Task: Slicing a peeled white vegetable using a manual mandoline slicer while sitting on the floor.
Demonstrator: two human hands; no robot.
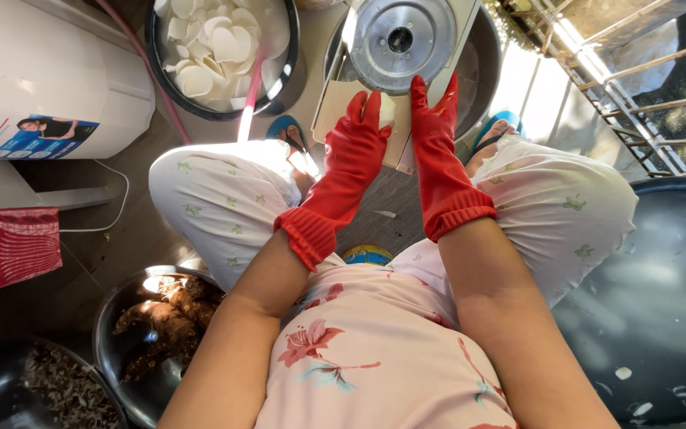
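Both my hands wear red rubber gloves. My left hand (356, 147) grips a pale peeled root piece (385, 109) and presses it against a wooden slicer board (335, 107). My right hand (436, 135) lies flat with straight fingers beside that piece, fingertips next to the round metal slicer disc (400, 38) at the top centre. I sit with knees apart in white patterned trousers, the slicer between my feet.
A dark basin of white slices (220, 44) stands at the top left, a pink hose (251, 91) beside it. A metal bowl of brown unpeeled roots (160, 318) sits lower left. A large black basin (661, 294) fills the right. A white appliance (41, 79) stands far left.
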